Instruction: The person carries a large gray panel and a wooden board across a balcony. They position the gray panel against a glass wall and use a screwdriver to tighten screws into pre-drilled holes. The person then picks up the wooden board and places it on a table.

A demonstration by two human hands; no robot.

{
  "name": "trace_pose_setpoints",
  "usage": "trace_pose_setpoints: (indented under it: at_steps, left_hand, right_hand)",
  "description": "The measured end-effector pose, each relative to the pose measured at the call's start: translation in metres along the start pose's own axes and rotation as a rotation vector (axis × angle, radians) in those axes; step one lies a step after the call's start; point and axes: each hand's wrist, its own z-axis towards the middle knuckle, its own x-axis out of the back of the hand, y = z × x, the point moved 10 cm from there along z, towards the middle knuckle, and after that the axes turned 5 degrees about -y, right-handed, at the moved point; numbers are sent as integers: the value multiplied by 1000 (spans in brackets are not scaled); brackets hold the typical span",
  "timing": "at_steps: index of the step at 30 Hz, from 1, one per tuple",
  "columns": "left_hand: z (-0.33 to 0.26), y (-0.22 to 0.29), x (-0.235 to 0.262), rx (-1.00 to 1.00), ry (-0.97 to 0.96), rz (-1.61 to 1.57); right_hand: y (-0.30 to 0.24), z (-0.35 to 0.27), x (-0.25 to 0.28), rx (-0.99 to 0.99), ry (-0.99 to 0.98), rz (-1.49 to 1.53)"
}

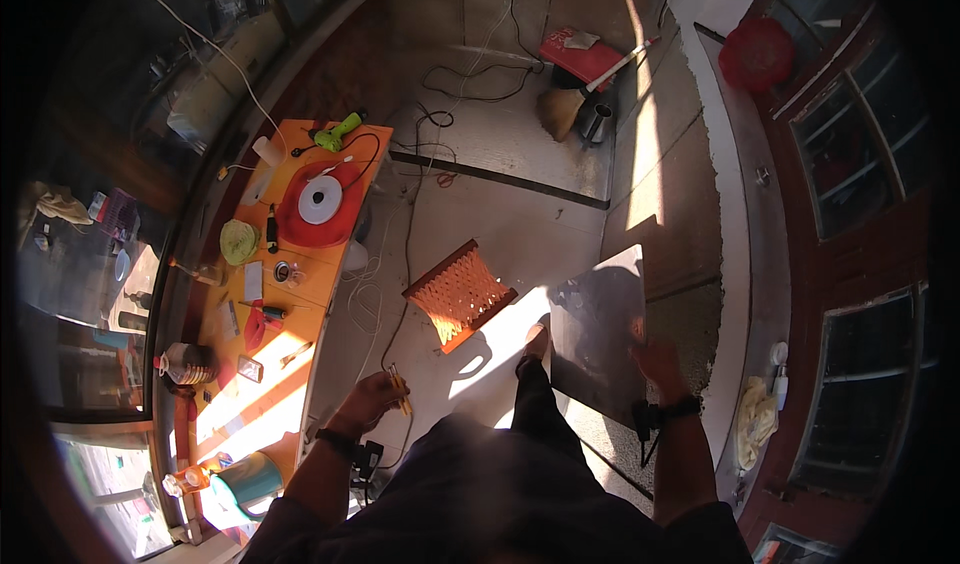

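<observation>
My left hand (368, 405) is closed on a slim yellow tool (401, 392), held above the floor beside the table; its exact kind is hard to make out. At the right, my right hand (660, 364) grips the right edge of a flat grey board (594, 309), its fingers partly lost in shadow. The board is beside my foot (538, 340). Between the table and the board, an orange woven seat (462, 296) with two reddish-brown side bars lies on the floor, in front of my foot.
An orange table (318, 289) at the left bears a red disc with a white wheel (319, 200), a green glue gun (340, 132) and several small tools. Loose cables (408, 264) trail over the floor. At the back stand a broom (562, 112) and a metal jug (597, 122).
</observation>
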Motion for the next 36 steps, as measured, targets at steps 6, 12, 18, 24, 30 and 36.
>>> trace_pose_setpoints:
  at_steps: [6,12,18,24,30,36]
  left_hand:
    - [63,51,-12,15,139,-192]
    - [125,94,-42,82,217,-368]
    - [242,159,-46,29,186,-513]
    - [368,319,-50,-69,146,-657]
    - [466,437,-24,-173,77,-800]
    - [546,553,12,-270,209,-848]
  right_hand:
    - [-25,162,62,-202,-54,152]
    - [-12,330,117,49,147,136]
    - [-100,474,166,21,-59,357]
    - [-130,630,187,40,-115,500]
    - [-258,764,232,174,-159,291]
    - [-386,889,263,316,-313,348]
